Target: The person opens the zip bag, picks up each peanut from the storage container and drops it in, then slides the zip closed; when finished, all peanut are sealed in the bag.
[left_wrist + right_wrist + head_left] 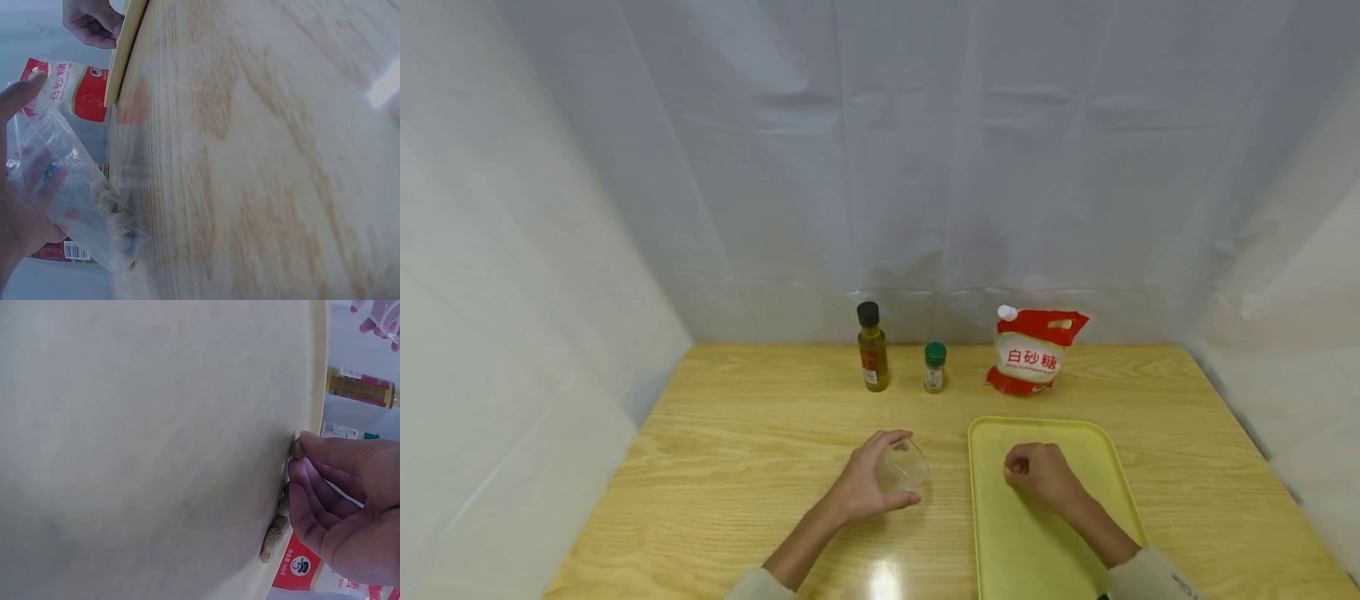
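Observation:
My left hand (861, 483) grips a clear plastic bag (69, 156) over the wood table, left of a yellow tray (1022, 558). Several small tan lumps that look like peanuts in their shells (111, 203) sit in the bag's lower end in the left wrist view. Over the tray, my right hand (1047, 479) pinches one brown peanut (299, 449) between thumb and fingertip, close to the tray's surface. Beneath those fingers, more peanuts (272, 540) lie together on the tray, partly hidden by the hand.
An oil bottle with a black cap (873, 354), a small green-capped jar (934, 371) and a red and white sugar bag (1032, 354) stand along the table's back. White sheeting (895, 167) hangs behind and at both sides.

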`<act>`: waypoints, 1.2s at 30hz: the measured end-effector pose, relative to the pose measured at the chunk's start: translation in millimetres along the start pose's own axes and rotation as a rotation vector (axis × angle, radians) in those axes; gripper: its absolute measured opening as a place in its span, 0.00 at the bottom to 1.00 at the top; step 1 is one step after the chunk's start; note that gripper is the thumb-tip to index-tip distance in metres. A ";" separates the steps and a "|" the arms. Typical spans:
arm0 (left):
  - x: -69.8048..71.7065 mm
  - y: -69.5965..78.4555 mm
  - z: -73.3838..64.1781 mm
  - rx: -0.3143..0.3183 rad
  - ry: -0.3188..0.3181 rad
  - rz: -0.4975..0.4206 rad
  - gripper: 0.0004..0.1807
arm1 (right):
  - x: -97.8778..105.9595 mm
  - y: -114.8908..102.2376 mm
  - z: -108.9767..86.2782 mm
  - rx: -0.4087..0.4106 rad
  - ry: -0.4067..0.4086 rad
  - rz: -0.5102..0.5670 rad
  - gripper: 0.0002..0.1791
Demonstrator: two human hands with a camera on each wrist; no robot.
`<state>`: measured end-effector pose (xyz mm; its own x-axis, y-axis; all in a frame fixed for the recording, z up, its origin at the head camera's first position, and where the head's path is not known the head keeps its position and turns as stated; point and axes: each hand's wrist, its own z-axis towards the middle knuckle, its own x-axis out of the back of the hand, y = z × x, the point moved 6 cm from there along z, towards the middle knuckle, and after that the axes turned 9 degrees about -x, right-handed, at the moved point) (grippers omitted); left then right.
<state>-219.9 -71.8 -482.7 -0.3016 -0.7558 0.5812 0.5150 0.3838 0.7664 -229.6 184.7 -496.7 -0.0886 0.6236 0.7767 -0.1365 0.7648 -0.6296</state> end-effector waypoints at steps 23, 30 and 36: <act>-2.2 -0.1 -1.6 -0.008 -0.008 -0.006 0.43 | 5.1 -33.2 4.0 0.021 -0.055 0.138 0.05; -3.5 -1.3 -2.5 -0.004 -0.011 -0.001 0.43 | -0.3 -57.6 10.2 0.028 -0.065 0.203 0.07; -4.4 -1.2 -2.4 -0.007 -0.019 0.008 0.44 | -7.8 -76.6 14.3 0.053 -0.078 0.239 0.06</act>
<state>-217.3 -70.2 -486.8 -0.3127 -0.7426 0.5923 0.5232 0.3858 0.7599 -232.6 118.9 -454.3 -0.2002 0.7699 0.6059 -0.1540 0.5860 -0.7955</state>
